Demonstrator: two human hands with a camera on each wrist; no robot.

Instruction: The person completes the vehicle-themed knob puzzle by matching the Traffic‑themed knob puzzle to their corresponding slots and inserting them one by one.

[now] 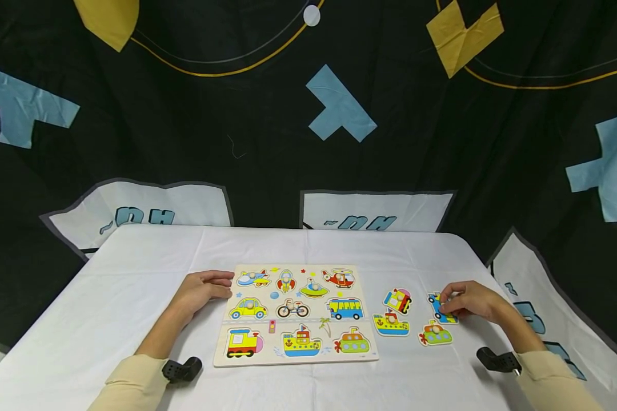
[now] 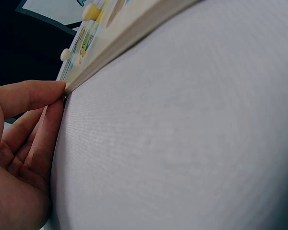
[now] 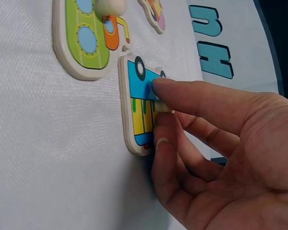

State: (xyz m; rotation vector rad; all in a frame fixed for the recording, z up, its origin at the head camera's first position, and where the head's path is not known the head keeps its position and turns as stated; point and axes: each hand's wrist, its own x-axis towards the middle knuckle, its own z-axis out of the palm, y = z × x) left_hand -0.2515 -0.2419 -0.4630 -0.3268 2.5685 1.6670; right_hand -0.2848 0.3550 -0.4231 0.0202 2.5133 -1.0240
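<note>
My left hand [image 1: 201, 292] touches the left edge of a wooden peg puzzle board [image 1: 308, 335] near its far corner. In the left wrist view the thumb and fingers [image 2: 36, 93] meet at the board's edge. To the right of the board, my right hand [image 1: 470, 299] pinches the peg of a blue and yellow bus puzzle piece [image 3: 141, 91]. Whether that piece touches the cloth I cannot tell. Close by lie a green submarine piece [image 1: 436, 334], a ship piece [image 1: 391, 325] and a train piece [image 1: 398, 300].
Pegged pieces sit in the board, among them a yellow car [image 1: 241, 311] and a rocket [image 1: 285, 285]. Printed pictures without pegs show at its bus, train, ship and submarine places. A white cloth [image 1: 308, 248] covers the table; a dark curtain [image 1: 267, 131] hangs behind.
</note>
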